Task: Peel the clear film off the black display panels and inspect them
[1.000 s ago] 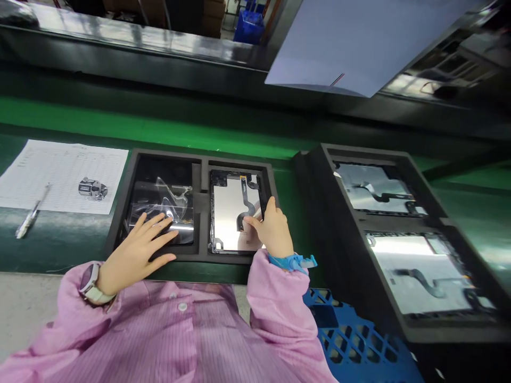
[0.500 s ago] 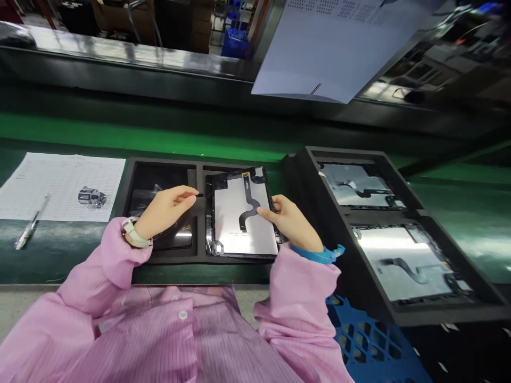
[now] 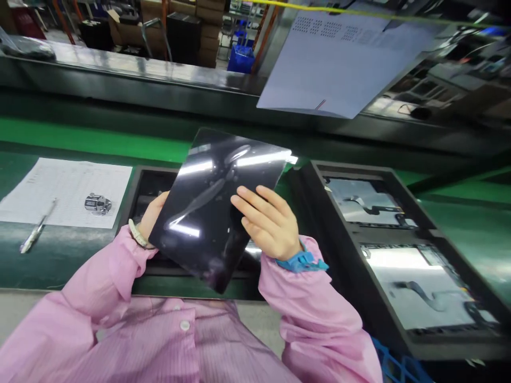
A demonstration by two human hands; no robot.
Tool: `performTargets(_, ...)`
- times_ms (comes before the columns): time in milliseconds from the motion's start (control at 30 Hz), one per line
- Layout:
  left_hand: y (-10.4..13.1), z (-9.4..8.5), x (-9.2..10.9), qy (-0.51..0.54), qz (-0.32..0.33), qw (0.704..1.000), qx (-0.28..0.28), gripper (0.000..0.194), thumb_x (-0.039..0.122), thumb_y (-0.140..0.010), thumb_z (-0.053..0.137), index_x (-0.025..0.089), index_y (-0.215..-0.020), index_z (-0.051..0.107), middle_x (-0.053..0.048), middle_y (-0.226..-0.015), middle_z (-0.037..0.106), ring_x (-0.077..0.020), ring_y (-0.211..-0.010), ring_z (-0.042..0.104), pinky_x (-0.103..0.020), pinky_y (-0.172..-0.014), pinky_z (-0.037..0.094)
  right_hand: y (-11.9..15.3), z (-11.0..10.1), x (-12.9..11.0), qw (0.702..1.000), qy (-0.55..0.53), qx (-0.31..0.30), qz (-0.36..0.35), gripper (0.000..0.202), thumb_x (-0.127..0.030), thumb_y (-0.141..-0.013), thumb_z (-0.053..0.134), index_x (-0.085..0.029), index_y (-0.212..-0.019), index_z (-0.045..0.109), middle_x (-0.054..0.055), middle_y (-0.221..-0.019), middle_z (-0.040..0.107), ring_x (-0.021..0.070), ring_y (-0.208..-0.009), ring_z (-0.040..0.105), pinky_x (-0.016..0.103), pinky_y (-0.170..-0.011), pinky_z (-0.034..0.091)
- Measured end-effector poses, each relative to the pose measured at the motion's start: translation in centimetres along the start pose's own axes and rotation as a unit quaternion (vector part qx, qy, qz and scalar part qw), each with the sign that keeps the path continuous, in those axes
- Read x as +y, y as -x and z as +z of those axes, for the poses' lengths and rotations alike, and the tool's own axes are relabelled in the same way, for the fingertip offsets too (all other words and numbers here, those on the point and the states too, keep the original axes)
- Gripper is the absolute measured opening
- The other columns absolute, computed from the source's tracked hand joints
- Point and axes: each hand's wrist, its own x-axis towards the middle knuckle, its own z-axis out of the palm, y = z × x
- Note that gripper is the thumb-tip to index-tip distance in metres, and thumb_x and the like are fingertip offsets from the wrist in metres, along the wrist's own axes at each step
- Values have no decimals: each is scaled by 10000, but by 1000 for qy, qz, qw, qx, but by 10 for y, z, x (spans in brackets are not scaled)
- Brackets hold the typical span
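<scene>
A glossy black screen panel (image 3: 207,202) is tilted above the dark foam tray (image 3: 134,198), its dark face up with lamp reflections on it. My left hand (image 3: 155,213) grips its left edge, the fingers hidden behind the panel. My right hand (image 3: 269,221) lies with spread fingers on the panel's right part. Most of the tray beneath is covered by the panel and my hands.
On the right, a larger foam tray (image 3: 359,232) holds two panels with silver backs and dark flex cables. A printed sheet (image 3: 72,186), a pen (image 3: 38,231) and a small metallic object (image 3: 98,204) are on the left. White paper hangs overhead.
The panel has been raised from the tray and turned from silver back to black face. My left hand has taken hold of it; my right hand has moved onto its face. The view has shifted slightly.
</scene>
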Motion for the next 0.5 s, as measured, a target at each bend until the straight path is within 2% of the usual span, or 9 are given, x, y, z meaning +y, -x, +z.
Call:
performTargets(67, 2, -1, 3, 26, -14, 1000, -7, 612, 698, -898, 532, 163, -1102, 748, -102, -970, 775, -298, -983, 738, -463, -862, 607, 3, 12, -2, 999, -3, 41, -36, 286, -17, -894, 589, -199, -693, 498, 48, -1135, 799, 240, -1257, 692, 424, -969, 661)
performTargets(100, 3, -1, 4, 43, -26, 999, -11, 581, 684, -854, 600, 166, -1062, 759, -100, -932, 780, -301, -927, 748, -447, -814, 610, 4, 16, -2, 998, -9, 52, -41, 285, -9, -884, 601, -196, -692, 504, 52, -1137, 797, 237, -1256, 693, 416, -963, 664)
performTargets(167, 6, -1, 5, 70, -42, 997, -14, 457, 534, -722, 814, 169, -991, 759, -77, -857, 780, -256, -766, 745, -370, -696, 600, 5, 17, -3, 999, 2, 29, -22, 223, -14, -882, 622, -193, -760, 573, 73, -1170, 785, 238, -1254, 694, 426, -998, 647)
performTargets(233, 10, 1, 4, 91, -34, 995, -5, 424, 327, -597, 938, 167, -941, 748, -37, -810, 771, -186, -669, 717, -284, -637, 575, 4, 12, 0, 996, 49, -39, 59, 186, -36, -922, 579, -189, -983, 665, 107, -1248, 753, 257, -1284, 668, 474, -1056, 603)
performTargets(267, 11, 3, 2, 96, -23, 995, 1, 430, 267, -574, 957, 164, -934, 746, -24, -818, 770, -162, -675, 714, -255, -647, 573, 2, 8, 2, 988, 69, -69, 120, 276, -50, -950, 524, -187, -1144, 663, 128, -1288, 730, 268, -1299, 651, 498, -1072, 580)
performTargets(333, 13, 7, -2, 101, 5, 995, 11, 416, 248, -595, 965, 162, -941, 750, -21, -870, 776, -143, -750, 725, -232, -718, 584, -2, 1, 12, 958, 76, -91, 261, 451, -97, -989, 418, -192, -1410, 548, 151, -1340, 692, 279, -1297, 636, 516, -1057, 565)
performTargets(367, 13, 8, -5, 100, 17, 995, 12, 409, 250, -611, 963, 163, -952, 755, -23, -897, 779, -139, -791, 728, -227, -754, 584, -5, -2, 18, 939, 65, -88, 327, 482, -139, -999, 401, -188, -1469, 497, 155, -1334, 688, 282, -1261, 650, 511, -1025, 575)
performTargets(433, 14, 10, -12, 89, 32, 995, 8, 421, 260, -626, 962, 165, -983, 762, -32, -930, 780, -144, -844, 725, -229, -784, 577, -11, -4, 33, 898, 40, -100, 427, 465, -250, -1000, 451, -170, -1454, 513, 149, -1254, 717, 286, -1120, 699, 495, -942, 597)
performTargets(500, 15, 9, -18, 77, 33, 996, 2, 460, 291, -618, 969, 166, -1009, 760, -37, -942, 777, -159, -852, 719, -247, -780, 573, -17, -3, 46, 864, 26, -140, 483, 350, -317, -973, 526, -169, -1268, 644, 118, -1096, 755, 272, -954, 722, 464, -865, 595)
